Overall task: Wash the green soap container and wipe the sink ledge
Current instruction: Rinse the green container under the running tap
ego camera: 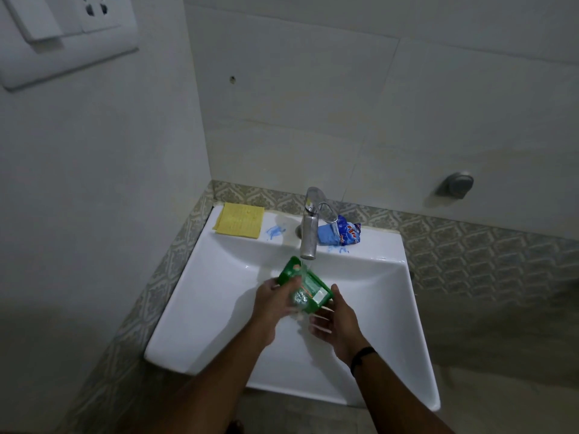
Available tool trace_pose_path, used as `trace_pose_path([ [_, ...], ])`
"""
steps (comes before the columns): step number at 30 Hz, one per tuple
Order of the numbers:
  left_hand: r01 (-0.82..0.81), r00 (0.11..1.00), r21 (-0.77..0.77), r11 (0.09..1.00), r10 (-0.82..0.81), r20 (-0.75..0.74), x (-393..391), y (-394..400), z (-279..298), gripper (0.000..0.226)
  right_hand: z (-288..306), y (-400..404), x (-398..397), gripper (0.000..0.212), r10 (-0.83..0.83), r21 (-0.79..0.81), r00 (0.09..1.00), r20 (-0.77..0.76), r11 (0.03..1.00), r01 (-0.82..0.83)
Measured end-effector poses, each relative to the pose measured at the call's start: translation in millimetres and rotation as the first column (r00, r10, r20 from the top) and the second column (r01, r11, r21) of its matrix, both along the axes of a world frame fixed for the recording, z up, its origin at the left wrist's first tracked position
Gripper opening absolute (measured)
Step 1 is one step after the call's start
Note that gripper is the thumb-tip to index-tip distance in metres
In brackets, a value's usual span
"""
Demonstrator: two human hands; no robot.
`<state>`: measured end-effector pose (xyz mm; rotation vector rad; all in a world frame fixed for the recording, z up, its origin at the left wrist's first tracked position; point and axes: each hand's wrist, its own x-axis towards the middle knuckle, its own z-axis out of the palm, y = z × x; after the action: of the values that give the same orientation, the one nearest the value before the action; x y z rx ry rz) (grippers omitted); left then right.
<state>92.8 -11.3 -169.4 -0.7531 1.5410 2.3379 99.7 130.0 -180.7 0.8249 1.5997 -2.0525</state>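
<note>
The green soap container (305, 285) is tilted over the white sink basin (219, 296), just under the chrome tap (310, 227), and water runs from the spout onto it. My left hand (275, 303) grips its left side, thumb on top. My right hand (333, 321) holds the right end from below, thumb up against its edge. The sink ledge (285, 222) behind the tap carries blue smears on both sides of the tap base.
A folded yellow cloth (239, 219) lies on the ledge's left corner. A blue soap wrapper (340, 234) sits right of the tap. The sink stands in a wall corner with a patterned tile border; a metal fitting (456, 184) sticks out of the right wall.
</note>
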Motion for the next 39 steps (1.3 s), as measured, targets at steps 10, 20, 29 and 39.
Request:
trace_pose_path([
  [10,-0.064,0.83,-0.654,0.754,-0.323,-0.454,6,6,0,0.075,7,-4,1,0.04,-0.007,-0.038,0.999,-0.044,0.999,0.006],
  [20,-0.173,0.775,-0.796,0.58,-0.418,-0.474,3,5,5,0.078,19,-25,2,0.047,0.05,0.026,0.954,-0.295,0.999,-0.044],
  [29,0.089,0.987,-0.222,0.971,-0.115,-0.109,2,-9,14,0.037,6,-7,1,0.068,-0.054,-0.529,0.997,-0.06,0.849,0.014],
  [39,0.051,0.987,-0.075,0.996,-0.062,-0.15,8,-15,13,0.022,-2,-2,0,0.086,-0.047,-0.396,0.997,0.053,0.916,0.064],
])
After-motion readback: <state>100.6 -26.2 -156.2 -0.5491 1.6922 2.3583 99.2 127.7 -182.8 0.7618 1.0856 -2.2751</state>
